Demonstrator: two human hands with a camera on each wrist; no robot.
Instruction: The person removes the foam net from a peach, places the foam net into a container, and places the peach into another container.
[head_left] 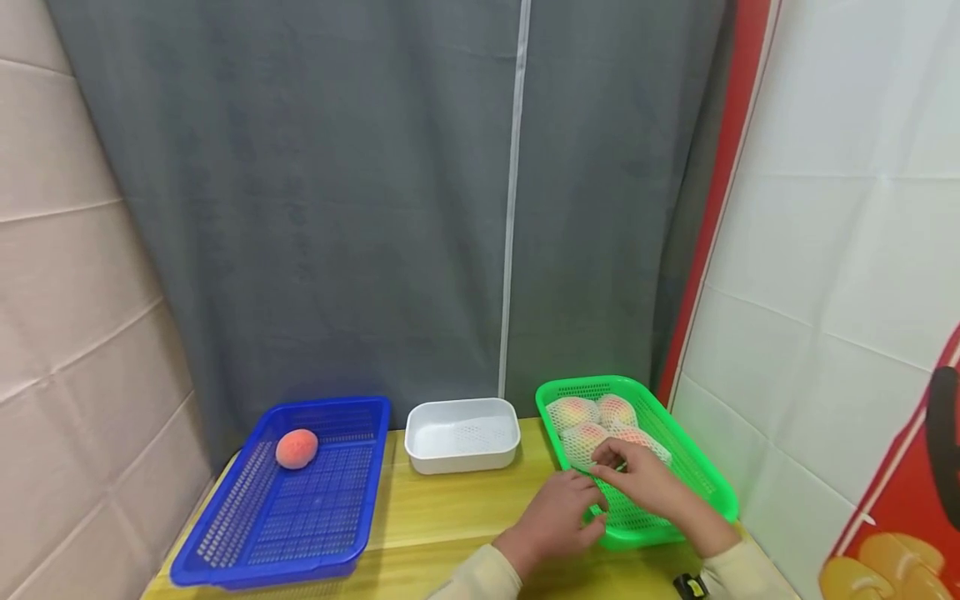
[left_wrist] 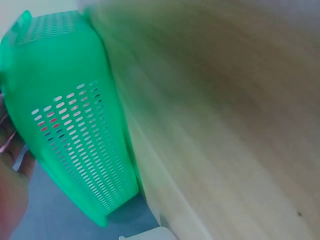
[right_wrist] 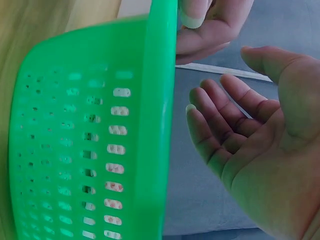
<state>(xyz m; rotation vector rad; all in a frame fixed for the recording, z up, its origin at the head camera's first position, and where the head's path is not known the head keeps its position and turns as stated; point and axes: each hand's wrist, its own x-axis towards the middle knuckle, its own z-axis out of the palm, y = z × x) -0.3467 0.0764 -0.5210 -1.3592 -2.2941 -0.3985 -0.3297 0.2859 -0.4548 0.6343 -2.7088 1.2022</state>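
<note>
A green slotted basket (head_left: pixel 712 492) stands at the table's right end with several peaches in white foam nets (head_left: pixel 585 440) in it. My left hand (head_left: pixel 591 505) is at the basket's near left rim; in the right wrist view its thumb (right_wrist: pixel 192 15) presses on the rim (right_wrist: pixel 160 75) and its fingers curl beside it. My right hand (head_left: pixel 611 460) hovers over the basket just short of the netted peaches, palm bare and fingers relaxed (right_wrist: pixel 215 115), holding nothing. The left wrist view shows the basket's outer wall (left_wrist: pixel 70 130) and a sliver of my left hand (left_wrist: pixel 10 195).
A blue slotted basket (head_left: pixel 247 533) at the left holds one bare peach (head_left: pixel 297 448). A white tub (head_left: pixel 462 454) stands between the two baskets. All rest on a wooden table (head_left: pixel 442 517) in front of a grey curtain; a white wall is close on the right.
</note>
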